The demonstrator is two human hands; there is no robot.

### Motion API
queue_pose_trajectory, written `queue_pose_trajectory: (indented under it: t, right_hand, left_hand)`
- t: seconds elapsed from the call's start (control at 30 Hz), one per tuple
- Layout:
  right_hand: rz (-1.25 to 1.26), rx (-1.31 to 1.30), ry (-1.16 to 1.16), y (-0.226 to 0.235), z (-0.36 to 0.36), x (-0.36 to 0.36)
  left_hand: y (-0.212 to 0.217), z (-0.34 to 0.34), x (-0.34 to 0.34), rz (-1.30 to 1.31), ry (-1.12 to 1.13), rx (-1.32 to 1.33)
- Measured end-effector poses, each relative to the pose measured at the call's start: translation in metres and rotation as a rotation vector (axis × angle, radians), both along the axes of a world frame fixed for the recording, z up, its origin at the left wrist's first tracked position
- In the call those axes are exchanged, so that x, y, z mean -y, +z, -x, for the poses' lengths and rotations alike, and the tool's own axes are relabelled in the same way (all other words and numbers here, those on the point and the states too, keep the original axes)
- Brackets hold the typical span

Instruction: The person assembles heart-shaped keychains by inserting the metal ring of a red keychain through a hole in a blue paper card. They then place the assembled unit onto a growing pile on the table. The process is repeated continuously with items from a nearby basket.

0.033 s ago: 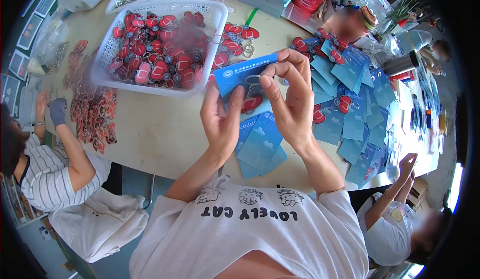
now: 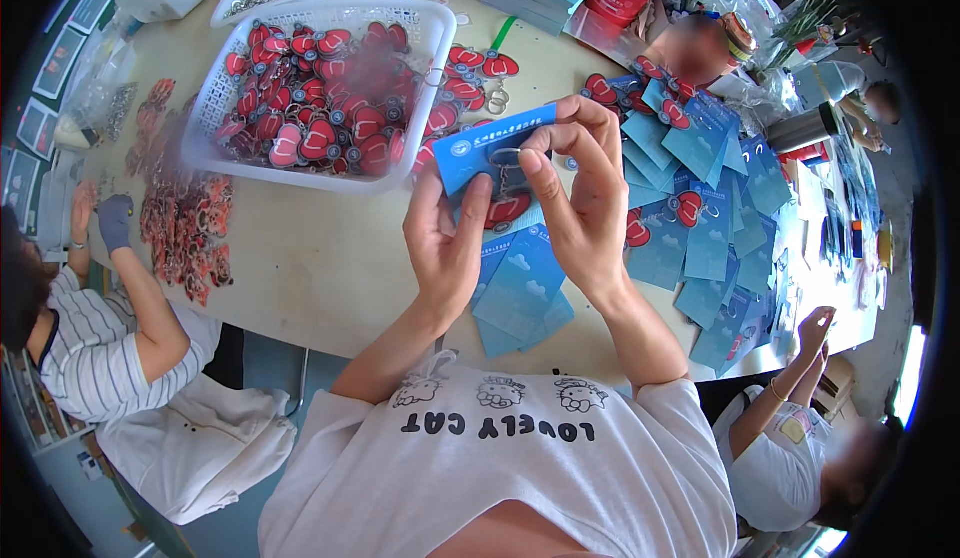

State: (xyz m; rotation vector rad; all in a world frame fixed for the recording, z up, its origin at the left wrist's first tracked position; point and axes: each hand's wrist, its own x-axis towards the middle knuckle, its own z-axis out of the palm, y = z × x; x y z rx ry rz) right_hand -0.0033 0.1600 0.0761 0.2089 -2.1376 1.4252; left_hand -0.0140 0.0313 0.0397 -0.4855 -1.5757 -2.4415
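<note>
Above the table, both hands hold a blue card point(image 2: 470, 151). My left hand point(image 2: 445, 248) grips its left side, thumb across the front. At the upper right, my right hand point(image 2: 585, 203) holds the card and pinches the metal ring of a red keychain point(image 2: 506, 210) between thumb and index finger. The keychain's red charm hangs in front of the card, partly hidden by my left thumb. Below my hands, several blue cards point(image 2: 520, 293) lie overlapping on the table.
A white basket point(image 2: 433, 88) full of red keychains stands at the far left. Blue cards point(image 2: 705, 243), some bearing keychains, spread to the right. Orange-red pieces point(image 2: 185, 228) lie in a heap on the left. Co-workers sit on both sides, one wearing a grey glove point(image 2: 115, 223).
The keychain's ring and red charm have shifted slightly against the card, and more of the charm shows. My left hand has moved slightly to the right.
</note>
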Motion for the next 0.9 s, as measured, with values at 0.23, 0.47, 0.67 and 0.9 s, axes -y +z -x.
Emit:
queue_pose_trajectory:
  t: [0.23, 0.47, 0.67, 0.9]
  right_hand:
    - [0.254, -0.017, 0.015, -0.002, -0.002, 0.008]
    - [0.382, -0.175, 0.127, 0.001, -0.003, 0.015]
    - [0.223, -0.114, 0.227, 0.006, -0.005, 0.007]
    - [0.286, 0.071, 0.180, -0.002, -0.004, -0.034]
  left_hand:
    - [0.008, -0.007, -0.004, -0.089, -0.046, 0.095]
    - [0.019, -0.006, -0.001, -0.120, -0.119, 0.202]
    - [0.019, -0.003, 0.000, -0.151, -0.099, 0.182]
    - [-0.001, -0.008, 0.006, 0.186, -0.225, 0.207]
